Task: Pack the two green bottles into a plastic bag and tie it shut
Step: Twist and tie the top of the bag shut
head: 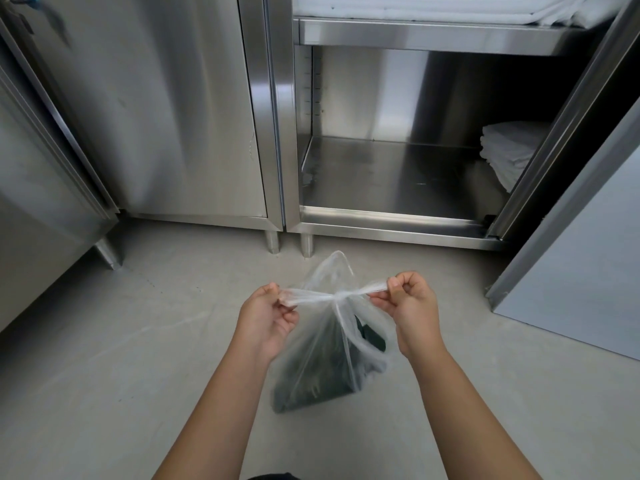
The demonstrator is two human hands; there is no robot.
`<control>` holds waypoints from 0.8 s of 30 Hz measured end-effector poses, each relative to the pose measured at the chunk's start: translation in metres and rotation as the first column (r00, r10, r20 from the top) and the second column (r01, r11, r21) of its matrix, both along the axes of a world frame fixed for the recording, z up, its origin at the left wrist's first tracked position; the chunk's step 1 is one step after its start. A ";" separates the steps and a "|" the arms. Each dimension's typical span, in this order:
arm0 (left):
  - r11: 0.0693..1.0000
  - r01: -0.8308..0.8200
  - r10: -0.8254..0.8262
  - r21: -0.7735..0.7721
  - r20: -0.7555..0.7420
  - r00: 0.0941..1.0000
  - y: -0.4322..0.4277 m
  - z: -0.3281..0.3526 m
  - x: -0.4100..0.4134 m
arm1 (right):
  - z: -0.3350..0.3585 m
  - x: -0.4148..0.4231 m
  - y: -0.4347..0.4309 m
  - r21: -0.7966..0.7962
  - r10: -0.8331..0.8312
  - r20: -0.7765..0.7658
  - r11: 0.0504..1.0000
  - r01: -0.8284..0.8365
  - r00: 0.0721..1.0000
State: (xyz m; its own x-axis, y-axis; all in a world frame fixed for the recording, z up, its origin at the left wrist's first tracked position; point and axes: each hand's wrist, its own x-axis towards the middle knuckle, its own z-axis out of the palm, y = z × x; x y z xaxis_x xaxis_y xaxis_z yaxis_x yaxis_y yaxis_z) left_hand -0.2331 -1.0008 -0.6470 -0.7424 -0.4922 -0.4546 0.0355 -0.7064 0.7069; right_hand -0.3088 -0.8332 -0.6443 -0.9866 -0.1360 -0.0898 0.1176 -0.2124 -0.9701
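- The plastic bag hangs low in front of the person, over the grey floor. I cannot tell whether its bottom touches the floor.
- The two green bottles show as a dark mass in its lower part, so packing looks done.
- The left hand pinches the end of one handle strip between thumb and curled fingers.
- The right hand pinches the other strip the same way, with its fingers folded tight.
- The strips run in one almost level line from hand to hand and cross at a small knot about midway, directly above the bottles.
- A loose loop of plastic stands up behind the knot.
- Judged from this, tightening means pulling each hand outward along that line, away from the knot, with equal force.
- An open steel cabinet with folded white towels stands beyond.
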 end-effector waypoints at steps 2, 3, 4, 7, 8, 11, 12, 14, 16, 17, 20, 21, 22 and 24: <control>0.997 -0.028 0.028 0.077 0.000 1.000 -0.007 -0.007 0.000 | -0.003 -0.005 0.004 0.008 -0.033 0.015 0.999 0.033 0.999; 0.994 -0.043 0.042 0.104 0.009 0.999 -0.011 -0.010 0.000 | -0.005 -0.006 0.007 0.013 -0.056 0.027 0.998 0.056 0.998; 0.990 -0.064 0.062 0.124 0.021 0.998 -0.015 -0.013 0.001 | -0.007 -0.009 0.009 0.014 -0.081 0.037 0.997 0.081 0.996; 0.975 -0.133 0.126 0.178 0.050 0.991 -0.029 -0.021 0.005 | -0.015 -0.017 0.018 -0.004 -0.169 0.098 0.985 0.170 0.981; 0.966 -0.149 0.144 0.212 0.037 0.989 -0.034 -0.025 0.008 | -0.017 -0.019 0.021 -0.007 -0.196 0.122 0.980 0.198 0.973; 0.926 -0.175 0.196 0.334 -0.031 0.980 -0.048 -0.036 0.015 | -0.027 -0.024 0.028 -0.008 -0.255 0.182 0.965 0.261 0.950; 0.913 -0.177 0.208 0.367 -0.045 0.977 -0.052 -0.039 0.017 | -0.029 -0.024 0.030 -0.006 -0.271 0.198 0.961 0.278 0.942; 0.889 -0.182 0.227 0.420 -0.058 0.972 -0.060 -0.046 0.020 | -0.033 -0.025 0.033 0.001 -0.298 0.221 0.952 0.306 0.929; 0.874 -0.195 0.243 0.446 -0.053 0.968 -0.067 -0.052 0.022 | -0.035 -0.026 0.036 -0.001 -0.321 0.235 0.944 0.330 0.918; 0.870 -0.201 0.247 0.449 -0.047 0.968 -0.069 -0.053 0.023 | -0.035 -0.026 0.037 -0.008 -0.333 0.238 0.939 0.345 0.912; 0.853 -0.224 0.271 0.472 -0.032 0.962 -0.069 -0.052 0.025 | -0.034 -0.028 0.040 -0.021 -0.364 0.251 0.924 0.381 0.897; 0.847 -0.239 0.284 0.474 -0.024 0.958 -0.068 -0.052 0.026 | -0.035 -0.028 0.041 -0.020 -0.365 0.252 0.924 0.382 0.896; 0.842 -0.257 0.300 0.474 -0.016 0.954 -0.068 -0.051 0.028 | -0.035 -0.027 0.041 -0.020 -0.363 0.254 0.925 0.380 0.896; 0.836 -0.283 0.327 0.469 -0.012 0.945 -0.069 -0.048 0.030 | -0.035 -0.026 0.041 -0.042 -0.360 0.258 0.923 0.383 0.896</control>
